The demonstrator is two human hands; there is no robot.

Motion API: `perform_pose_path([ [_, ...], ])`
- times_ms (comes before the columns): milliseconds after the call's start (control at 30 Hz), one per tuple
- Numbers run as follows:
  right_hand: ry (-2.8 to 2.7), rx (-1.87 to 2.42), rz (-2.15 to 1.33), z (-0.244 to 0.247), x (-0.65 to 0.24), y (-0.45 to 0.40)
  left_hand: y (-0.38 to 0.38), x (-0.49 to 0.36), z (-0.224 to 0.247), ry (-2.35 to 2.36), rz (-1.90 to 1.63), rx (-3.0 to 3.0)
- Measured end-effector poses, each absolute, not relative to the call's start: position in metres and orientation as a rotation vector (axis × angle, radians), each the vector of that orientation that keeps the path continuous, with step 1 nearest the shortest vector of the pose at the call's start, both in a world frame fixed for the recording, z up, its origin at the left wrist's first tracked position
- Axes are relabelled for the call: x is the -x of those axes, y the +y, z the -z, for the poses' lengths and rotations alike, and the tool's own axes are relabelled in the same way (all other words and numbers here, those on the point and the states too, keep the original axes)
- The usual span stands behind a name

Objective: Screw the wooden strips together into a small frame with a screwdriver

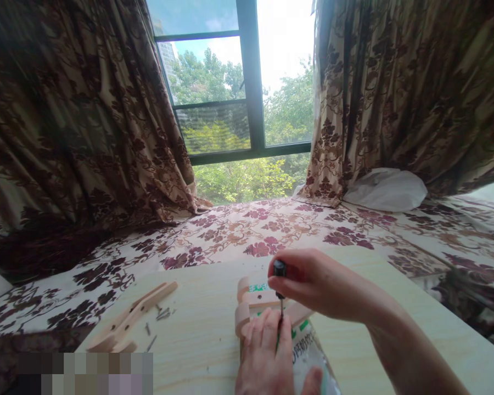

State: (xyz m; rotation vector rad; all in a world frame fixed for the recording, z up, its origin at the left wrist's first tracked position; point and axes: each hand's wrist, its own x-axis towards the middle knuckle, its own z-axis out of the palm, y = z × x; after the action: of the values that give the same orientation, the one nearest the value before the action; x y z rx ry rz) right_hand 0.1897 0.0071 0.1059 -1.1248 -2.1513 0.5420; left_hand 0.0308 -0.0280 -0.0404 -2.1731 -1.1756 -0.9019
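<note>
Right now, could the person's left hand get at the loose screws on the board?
Probably yes: only bare board seems to lie between the left hand and the loose screws. But that hand is resting on the wooden pieces, so it would have to leave them.

Right hand [313, 280]: I held it raised above my other hand, fingers curled in a closed grip.
Right forearm [411, 345]: mine reached in from the lower right, bare, bent at the wrist [364, 311].
Left hand [265, 356]: I had it low, back upward, fingers [269, 326] pointing forward.
Left thumb [312, 381]: I held it out to the side.
</note>
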Motion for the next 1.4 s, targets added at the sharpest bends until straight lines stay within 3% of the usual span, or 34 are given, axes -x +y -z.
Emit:
perform_pose_path([
  [167, -2.085, 1.177, -0.533, -0.101, -0.19, 0.013, -0.031, -0.036, 0.039, -1.218, 1.013, 2.164],
  [1100, -2.232, 1.162, -0.471, -0.114, -0.182, 0.001, -0.029, -0.02, 0.034, -1.108, 0.758, 2.293],
  [1400, -2.151, 1.169, -0.479, -0.108, -0.182, 0.007, -0.037, -0.034, 0.033, -1.267, 0.939, 2.239],
])
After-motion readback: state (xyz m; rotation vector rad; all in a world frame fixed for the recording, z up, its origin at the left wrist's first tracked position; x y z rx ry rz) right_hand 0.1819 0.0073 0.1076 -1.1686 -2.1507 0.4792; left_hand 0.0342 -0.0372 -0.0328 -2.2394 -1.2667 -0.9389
